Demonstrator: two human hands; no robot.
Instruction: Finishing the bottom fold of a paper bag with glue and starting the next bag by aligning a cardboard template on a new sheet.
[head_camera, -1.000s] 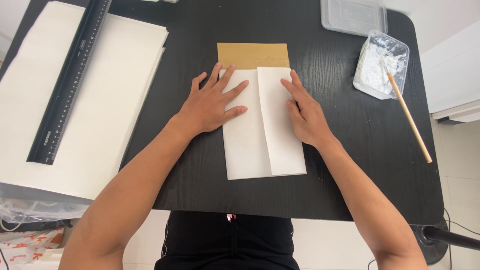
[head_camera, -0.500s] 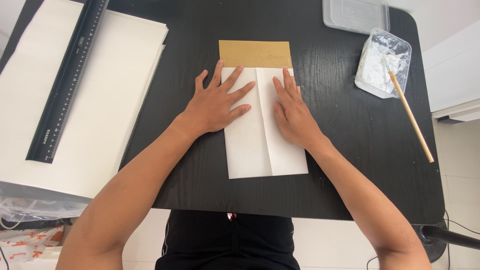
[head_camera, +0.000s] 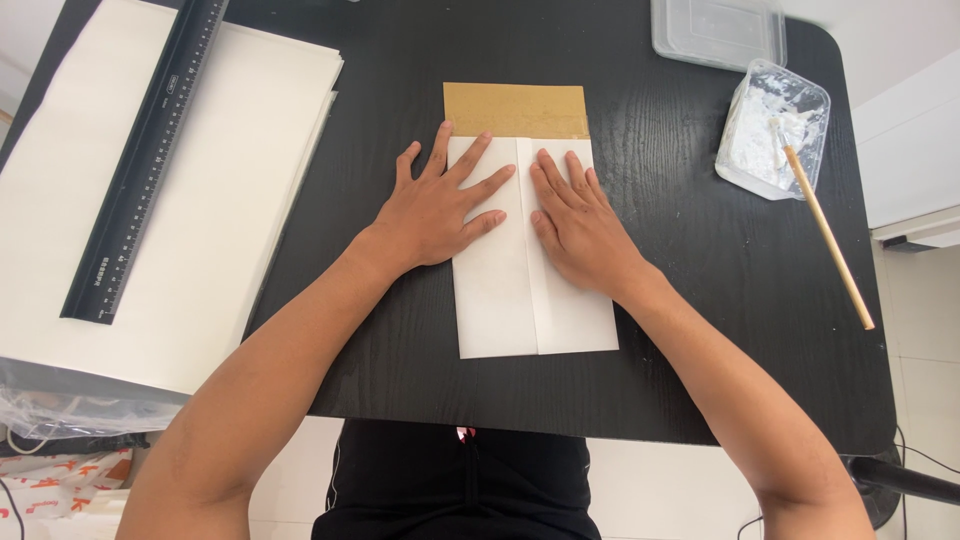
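In the head view, the left hand (head_camera: 435, 210) and right hand (head_camera: 580, 225) are lying flat, fingers spread and grasping nothing, pressing on a folded white paper (head_camera: 530, 300) on the black table (head_camera: 400, 330). The paper's central seam is running between the two sets of fingertips, with a brown cardboard strip (head_camera: 515, 108) showing just beyond them. A black ruler (head_camera: 145, 160) is resting on a white sheet stack (head_camera: 230, 200) well out past the left fingers, and a wooden stick (head_camera: 825, 235) is leaning in a paste tub (head_camera: 770, 130) beyond the right fingers.

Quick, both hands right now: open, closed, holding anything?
Left hand: open, flat, pressing on the left flap of the folded white paper.
Right hand: open, flat, pressing on the paper's right flap; grasping nothing.
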